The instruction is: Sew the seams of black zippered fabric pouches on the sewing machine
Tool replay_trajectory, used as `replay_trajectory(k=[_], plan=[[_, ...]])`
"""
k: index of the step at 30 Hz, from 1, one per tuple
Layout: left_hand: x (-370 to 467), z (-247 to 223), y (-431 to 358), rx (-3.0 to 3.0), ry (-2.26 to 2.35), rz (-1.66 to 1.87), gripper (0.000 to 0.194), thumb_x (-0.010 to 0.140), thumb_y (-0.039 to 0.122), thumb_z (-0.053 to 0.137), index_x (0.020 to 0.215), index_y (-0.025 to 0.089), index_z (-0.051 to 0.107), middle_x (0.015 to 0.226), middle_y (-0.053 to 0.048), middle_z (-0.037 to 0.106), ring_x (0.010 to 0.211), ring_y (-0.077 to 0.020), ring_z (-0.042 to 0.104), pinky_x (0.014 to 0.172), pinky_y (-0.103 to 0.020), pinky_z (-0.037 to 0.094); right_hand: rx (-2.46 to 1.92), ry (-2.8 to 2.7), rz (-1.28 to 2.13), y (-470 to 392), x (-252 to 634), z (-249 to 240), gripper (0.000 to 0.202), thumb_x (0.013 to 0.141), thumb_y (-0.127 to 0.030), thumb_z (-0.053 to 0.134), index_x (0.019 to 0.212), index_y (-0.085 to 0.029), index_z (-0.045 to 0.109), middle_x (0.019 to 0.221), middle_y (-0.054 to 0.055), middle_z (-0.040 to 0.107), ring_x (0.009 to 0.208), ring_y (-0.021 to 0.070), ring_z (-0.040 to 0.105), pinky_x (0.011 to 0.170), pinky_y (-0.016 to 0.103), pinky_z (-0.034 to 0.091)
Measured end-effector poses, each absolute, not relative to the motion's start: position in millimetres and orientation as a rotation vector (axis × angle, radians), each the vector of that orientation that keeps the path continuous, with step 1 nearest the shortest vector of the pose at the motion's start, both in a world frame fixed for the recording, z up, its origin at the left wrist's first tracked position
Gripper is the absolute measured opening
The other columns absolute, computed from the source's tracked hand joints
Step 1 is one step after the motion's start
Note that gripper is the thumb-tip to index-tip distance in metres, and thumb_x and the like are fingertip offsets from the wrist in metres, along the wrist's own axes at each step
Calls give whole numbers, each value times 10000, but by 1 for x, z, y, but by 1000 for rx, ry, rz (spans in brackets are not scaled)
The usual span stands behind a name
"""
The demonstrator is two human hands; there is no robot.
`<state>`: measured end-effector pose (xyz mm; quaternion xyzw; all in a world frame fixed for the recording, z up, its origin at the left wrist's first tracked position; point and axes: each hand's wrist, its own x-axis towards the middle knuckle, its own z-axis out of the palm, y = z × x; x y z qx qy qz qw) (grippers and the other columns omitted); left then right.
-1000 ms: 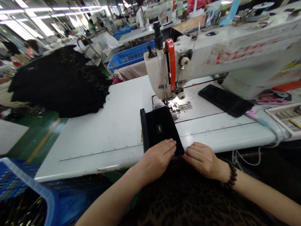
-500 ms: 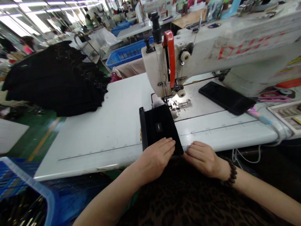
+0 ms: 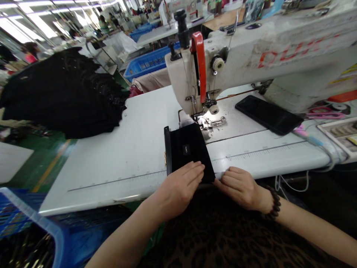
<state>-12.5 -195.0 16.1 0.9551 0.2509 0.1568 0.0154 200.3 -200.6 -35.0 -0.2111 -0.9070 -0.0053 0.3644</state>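
The pouch (image 3: pixel 188 150) is matt black cloth with a small woven label and a bit of gold-coloured metal at its left edge. The table (image 3: pixel 125 149) is smooth white laminate with a slight sheen. The machine (image 3: pixel 251 56) is scuffed, off-white painted metal with a glossy red plastic guard (image 3: pixel 200 59) and a bright bare-metal plate (image 3: pixel 213 122). The phone (image 3: pixel 268 114) is glossy black. The pile (image 3: pixel 64 93) is matt black cloth. The crate (image 3: pixel 147 63) is blue plastic.

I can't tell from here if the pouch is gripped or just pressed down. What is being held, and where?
Neither hand grips it. The left hand lies flat on the black pouch's near end; the right hand's fingers touch its near right corner.
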Motion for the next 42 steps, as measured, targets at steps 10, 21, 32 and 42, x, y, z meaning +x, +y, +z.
replay_trajectory(k=[10, 21, 32, 42], plan=[[-4, 12, -195, 3016, 718, 477, 316, 863, 36, 312, 1018, -42, 576, 1070, -189, 613, 1042, -251, 566, 926, -368, 486, -538, -2348, 23, -201, 202, -40, 192, 846, -10, 444, 719, -88, 565, 549, 5, 447, 536, 125, 372, 490, 290, 276], [-4, 2, -195, 3011, 730, 504, 320, 879, 57, 311, 1003, -27, 594, 1058, -163, 625, 1027, -228, 573, 929, -345, 483, -536, -2335, 20, -202, 200, -39, 241, 842, -6, 469, 638, -112, 541, 538, 1, 434, 543, 120, 357, 504, 286, 257], [-5, 3, -195, 3054, 695, 497, 347, 876, 50, 287, 971, -31, 611, 1043, -167, 630, 1010, -244, 582, 909, -344, 497, -653, -2254, 84, -206, 200, -41, 147, 836, -25, 480, 736, -115, 539, 541, -8, 410, 536, 120, 324, 504, 277, 270], [-3, -5, -199, 3047, 759, 533, 259, 884, 106, 390, 992, -17, 591, 1035, -164, 629, 1012, -228, 584, 913, -322, 497, -660, -2320, -37, -207, 202, -38, 197, 845, -24, 446, 1026, -58, 516, 595, 9, 483, 549, 130, 404, 496, 275, 313]])
